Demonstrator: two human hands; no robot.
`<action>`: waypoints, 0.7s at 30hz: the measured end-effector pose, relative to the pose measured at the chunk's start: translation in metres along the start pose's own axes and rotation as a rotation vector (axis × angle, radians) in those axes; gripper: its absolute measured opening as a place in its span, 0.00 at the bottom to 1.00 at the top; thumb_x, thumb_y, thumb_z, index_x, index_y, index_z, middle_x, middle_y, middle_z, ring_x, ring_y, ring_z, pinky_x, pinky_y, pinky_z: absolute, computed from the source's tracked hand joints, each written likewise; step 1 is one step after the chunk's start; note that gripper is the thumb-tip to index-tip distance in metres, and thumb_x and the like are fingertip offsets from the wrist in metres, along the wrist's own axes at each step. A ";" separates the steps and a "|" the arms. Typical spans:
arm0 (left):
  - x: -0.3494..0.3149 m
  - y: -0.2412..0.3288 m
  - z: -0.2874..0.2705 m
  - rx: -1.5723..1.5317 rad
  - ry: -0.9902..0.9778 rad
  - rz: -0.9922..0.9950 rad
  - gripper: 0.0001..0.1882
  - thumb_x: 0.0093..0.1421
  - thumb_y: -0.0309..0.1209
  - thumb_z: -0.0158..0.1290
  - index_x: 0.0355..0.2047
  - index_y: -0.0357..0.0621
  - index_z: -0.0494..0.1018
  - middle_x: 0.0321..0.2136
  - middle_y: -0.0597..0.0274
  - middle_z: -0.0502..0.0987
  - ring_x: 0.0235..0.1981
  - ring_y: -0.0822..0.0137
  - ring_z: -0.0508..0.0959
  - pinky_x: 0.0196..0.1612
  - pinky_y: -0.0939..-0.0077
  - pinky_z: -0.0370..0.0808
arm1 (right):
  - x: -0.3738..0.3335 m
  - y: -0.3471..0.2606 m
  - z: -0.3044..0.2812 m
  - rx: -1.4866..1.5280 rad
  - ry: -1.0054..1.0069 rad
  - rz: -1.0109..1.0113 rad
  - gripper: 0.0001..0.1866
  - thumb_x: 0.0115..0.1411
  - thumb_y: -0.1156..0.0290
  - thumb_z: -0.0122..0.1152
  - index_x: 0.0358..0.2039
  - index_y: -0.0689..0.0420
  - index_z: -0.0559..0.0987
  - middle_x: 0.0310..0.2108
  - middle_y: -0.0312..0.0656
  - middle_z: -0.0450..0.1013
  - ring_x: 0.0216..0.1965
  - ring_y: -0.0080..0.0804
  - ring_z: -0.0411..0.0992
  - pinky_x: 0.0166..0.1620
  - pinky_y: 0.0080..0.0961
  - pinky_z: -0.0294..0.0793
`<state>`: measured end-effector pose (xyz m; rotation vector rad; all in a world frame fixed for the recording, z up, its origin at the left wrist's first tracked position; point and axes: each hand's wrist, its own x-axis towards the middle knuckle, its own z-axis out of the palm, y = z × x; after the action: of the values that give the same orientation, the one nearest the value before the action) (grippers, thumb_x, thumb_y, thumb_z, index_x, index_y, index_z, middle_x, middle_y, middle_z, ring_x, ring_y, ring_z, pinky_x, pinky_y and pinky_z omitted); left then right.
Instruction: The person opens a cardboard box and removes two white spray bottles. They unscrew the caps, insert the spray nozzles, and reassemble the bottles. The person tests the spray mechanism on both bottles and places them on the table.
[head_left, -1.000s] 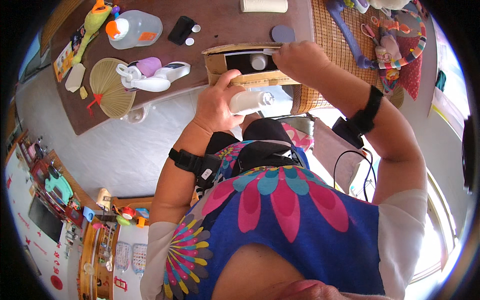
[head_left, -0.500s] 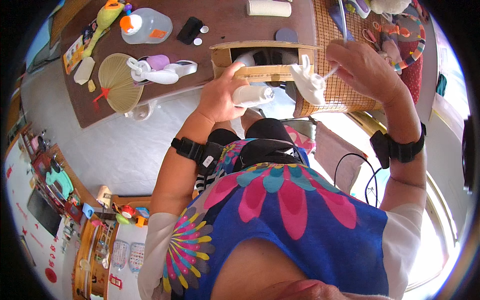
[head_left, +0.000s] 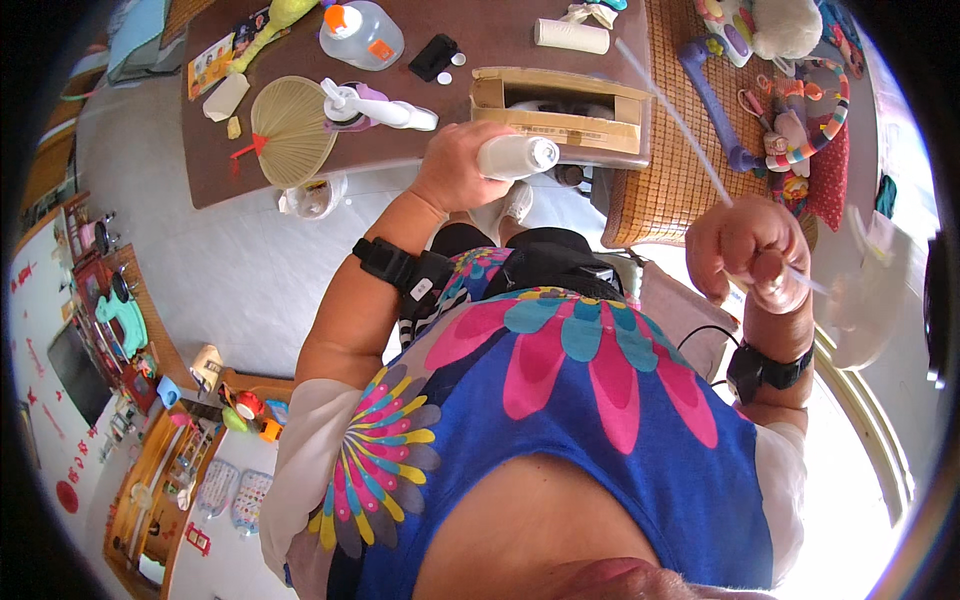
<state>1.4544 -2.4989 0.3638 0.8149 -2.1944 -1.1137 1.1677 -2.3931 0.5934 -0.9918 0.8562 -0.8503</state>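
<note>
My left hand is wrapped round a white bottle, held tilted on its side near the table's front edge. The bottle's small neck faces right, with no pump on it. To the right, my right hand grips a white pump dispenser by its long thin tube. That tube slants up and left from my fingers over the woven mat. Beyond the hand, the white pump head is smeared by motion. An open cardboard box with dark contents lies just past the bottle.
On the brown table are a palm-leaf fan, a white-and-purple pump bottle, a clear jug, a black case and a white roll. Toys lie on the woven mat at right.
My right hand has swung right and toward me, turning the pump so its head now lies at the right and its tube points up-left. The bottle in my left hand has shifted slightly.
</note>
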 end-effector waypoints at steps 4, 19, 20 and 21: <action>-0.001 0.011 -0.010 0.085 0.047 0.039 0.28 0.39 0.33 0.68 0.45 0.51 0.77 0.42 0.60 0.83 0.42 0.54 0.82 0.45 0.60 0.76 | -0.004 0.002 0.022 -0.034 -0.139 0.118 0.34 0.67 0.39 0.52 0.20 0.60 0.69 0.19 0.42 0.70 0.23 0.34 0.70 0.28 0.31 0.68; -0.020 0.017 -0.007 0.205 0.131 0.041 0.28 0.39 0.30 0.67 0.45 0.48 0.77 0.42 0.57 0.82 0.41 0.52 0.82 0.44 0.59 0.77 | -0.004 -0.003 0.058 -0.046 -0.437 0.227 0.35 0.69 0.37 0.45 0.22 0.59 0.71 0.22 0.40 0.71 0.24 0.32 0.69 0.28 0.29 0.67; -0.020 0.018 -0.006 0.222 0.141 0.049 0.27 0.39 0.31 0.67 0.44 0.49 0.77 0.42 0.59 0.82 0.42 0.54 0.82 0.43 0.60 0.75 | -0.004 -0.003 0.057 -0.024 -0.475 0.228 0.35 0.70 0.37 0.43 0.23 0.59 0.71 0.23 0.38 0.70 0.25 0.30 0.68 0.30 0.27 0.66; -0.021 0.019 -0.005 0.237 0.149 0.058 0.27 0.39 0.33 0.67 0.44 0.51 0.77 0.42 0.61 0.82 0.42 0.56 0.82 0.42 0.61 0.73 | -0.004 -0.002 0.056 -0.036 -0.459 0.240 0.35 0.71 0.38 0.43 0.23 0.59 0.70 0.23 0.38 0.70 0.25 0.31 0.69 0.30 0.27 0.66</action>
<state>1.4670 -2.4775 0.3780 0.8965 -2.2346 -0.7480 1.2154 -2.3709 0.6134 -1.0382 0.5800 -0.3797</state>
